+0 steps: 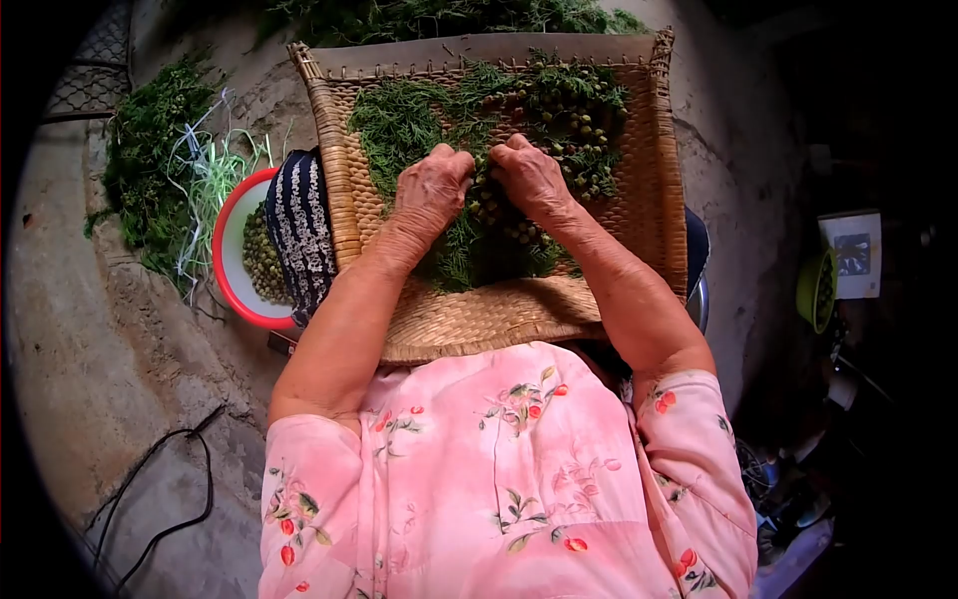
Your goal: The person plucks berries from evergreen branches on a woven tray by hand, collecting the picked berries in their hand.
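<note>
Leafy sprigs (399,125) with small round cones (588,132) lie in the woven basket (341,185); left hand (436,187) and right hand (529,180) are curled closed among them, fingertip contents hidden. Sprigs look light, springy, probably best held by the stem.

Tray (449,326) is all woven cane or wicker, rough and ridgy, with a slight sheen where light hits the front. The strip (429,56) stitched along its back edge looks flat, smooth and matt. Sprigs (394,115) are feathery and kinda scratchy looking, cones (599,180) hard and knobbly. Bowl (218,240) looks like plastic, smooth with a glossy rim. The strings (205,190) seem to be thin shiny plastic. Shirt (519,449) is soft, thin cloth with a faint sheen; the dark cloth (299,230) has raised-looking, lacy bands. Floor's (70,329) rough, matt, cracked concrete, and the cable (210,474) has a smooth rubbery skin.
</note>
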The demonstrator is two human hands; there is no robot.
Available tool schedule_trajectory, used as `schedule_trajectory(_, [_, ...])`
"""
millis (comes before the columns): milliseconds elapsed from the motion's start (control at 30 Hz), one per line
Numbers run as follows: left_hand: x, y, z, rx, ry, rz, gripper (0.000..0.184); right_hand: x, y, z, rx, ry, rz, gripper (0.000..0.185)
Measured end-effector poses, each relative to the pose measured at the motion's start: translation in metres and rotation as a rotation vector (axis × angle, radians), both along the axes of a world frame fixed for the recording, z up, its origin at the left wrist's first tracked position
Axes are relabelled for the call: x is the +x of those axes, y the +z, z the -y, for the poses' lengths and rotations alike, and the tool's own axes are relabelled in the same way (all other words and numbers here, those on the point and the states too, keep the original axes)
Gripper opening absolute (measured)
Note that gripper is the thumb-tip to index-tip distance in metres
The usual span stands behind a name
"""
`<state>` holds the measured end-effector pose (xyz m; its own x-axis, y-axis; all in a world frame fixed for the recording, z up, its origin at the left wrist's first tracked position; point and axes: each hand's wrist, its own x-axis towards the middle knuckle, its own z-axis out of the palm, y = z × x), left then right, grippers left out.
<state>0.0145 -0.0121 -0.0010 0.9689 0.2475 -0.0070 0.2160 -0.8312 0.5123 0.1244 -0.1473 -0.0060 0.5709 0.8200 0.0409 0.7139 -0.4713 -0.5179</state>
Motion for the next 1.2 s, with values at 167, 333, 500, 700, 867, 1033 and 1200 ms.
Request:
schedule_trajectory(167, [0.000,-0.009,0.007,0.023,-0.046,0.000,0.016,0.005,-0.007,0.002,0.101,-0.089,-0.008,0.010])
schedule_trajectory(333, [0.000,-0.009,0.007,-0.070,0.086,-0.046,0.018,0.017,0.011,0.003,0.325,-0.375,-0.917,0.014])
schedule_trajectory(500, [0.002,-0.012,-0.002,-0.201,0.184,0.015,0.020,0.001,-0.001,-0.002,0.184,-0.072,-0.324,0.015])
schedule_trajectory(700, [0.005,-0.019,-0.012,-0.674,0.339,-0.003,0.017,-0.014,-0.002,-0.005,-0.011,-0.034,-0.154,0.020])
schedule_trajectory(867, [0.000,0.011,-0.013,-1.413,0.537,-0.048,0.020,-0.009,0.007,-0.005,0.045,-0.118,-0.291,0.018])
schedule_trajectory(1033, [-0.002,0.014,-0.018,-1.634,0.575,-0.026,0.013,-0.003,0.031,-0.008,0.263,-0.254,-0.436,0.016])
schedule_trajectory(1200, [0.000,0.009,-0.020,-1.799,0.627,-0.020,0.031,-0.016,0.044,-0.019,0.315,-0.062,-0.241,0.018])
